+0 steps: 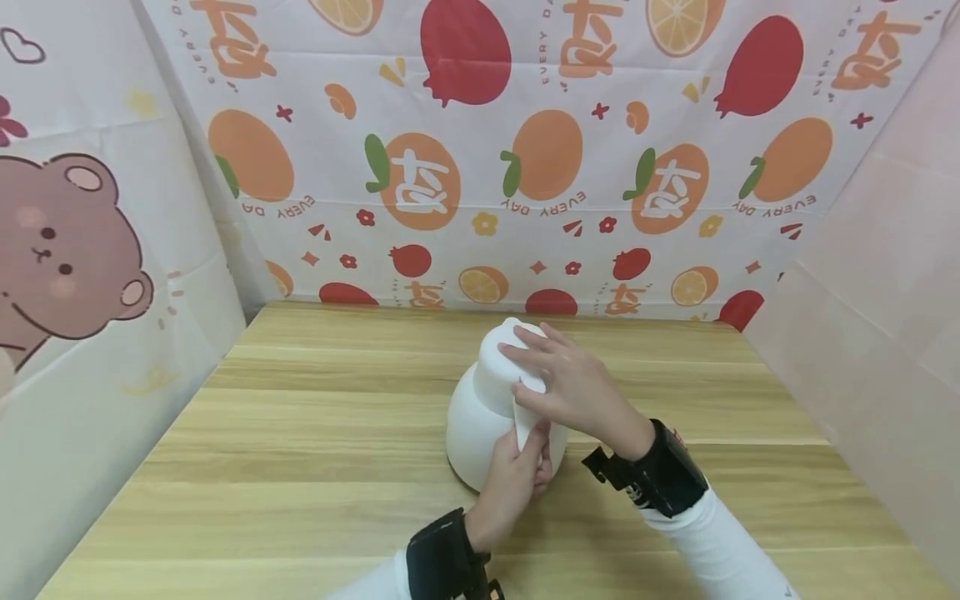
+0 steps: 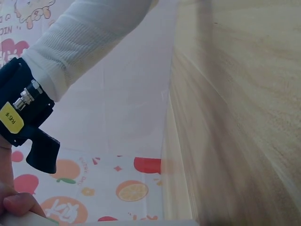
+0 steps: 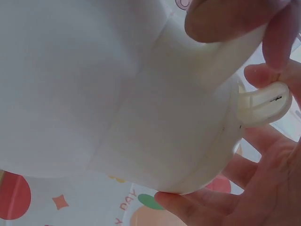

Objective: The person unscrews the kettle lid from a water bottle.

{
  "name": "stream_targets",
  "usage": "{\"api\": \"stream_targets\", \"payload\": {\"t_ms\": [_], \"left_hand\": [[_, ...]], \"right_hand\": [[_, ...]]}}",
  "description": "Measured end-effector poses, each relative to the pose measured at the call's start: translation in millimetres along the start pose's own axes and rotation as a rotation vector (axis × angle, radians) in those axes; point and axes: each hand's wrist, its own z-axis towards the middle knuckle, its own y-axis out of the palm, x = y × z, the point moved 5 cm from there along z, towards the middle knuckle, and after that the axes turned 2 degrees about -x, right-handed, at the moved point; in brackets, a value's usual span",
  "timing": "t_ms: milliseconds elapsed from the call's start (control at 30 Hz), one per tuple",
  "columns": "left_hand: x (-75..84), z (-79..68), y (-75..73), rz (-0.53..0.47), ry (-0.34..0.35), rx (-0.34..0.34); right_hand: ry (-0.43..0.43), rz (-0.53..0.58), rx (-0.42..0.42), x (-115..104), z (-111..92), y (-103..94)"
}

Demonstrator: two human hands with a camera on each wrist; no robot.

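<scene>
A white vacuum jug (image 1: 474,429) stands upright on the wooden table. My left hand (image 1: 513,477) grips its handle on the near side, thumb on top. Above it, my right hand (image 1: 573,385) holds the jug's lid, fingers spread across the top. In the right wrist view, the lid has a protruding thumb lever (image 3: 268,102), with the right hand's fingers (image 3: 211,207) curving round the lid's edge. Fingers on the handle (image 3: 235,56) appear near the top of that view. Only a pale strip of the jug shows at the bottom of the left wrist view.
The wooden table (image 1: 315,433) extends around the jug. A fruit-print cloth (image 1: 480,167) hangs behind it, with a bear-print cloth (image 1: 67,250) at left and a pale cloth (image 1: 870,333) at right. Black wrist straps (image 1: 671,471) circle both wrists.
</scene>
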Motion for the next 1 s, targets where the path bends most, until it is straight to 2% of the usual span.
{"api": "stream_targets", "payload": {"t_ms": [533,767,1000], "left_hand": [[-1.1,1.4,-3.0,0.03,0.005,-0.035],[-2.4,1.9,-3.4,0.011,0.005,-0.04],[-3.2,-0.1,-3.7,0.0,0.013,-0.042]], "right_hand": [[-0.096,0.073,-0.096,9,4,-3.3],[-0.142,0.2,-0.17,21,6,-2.3],[-0.213,0.355,-0.291,36,10,0.7]]}}
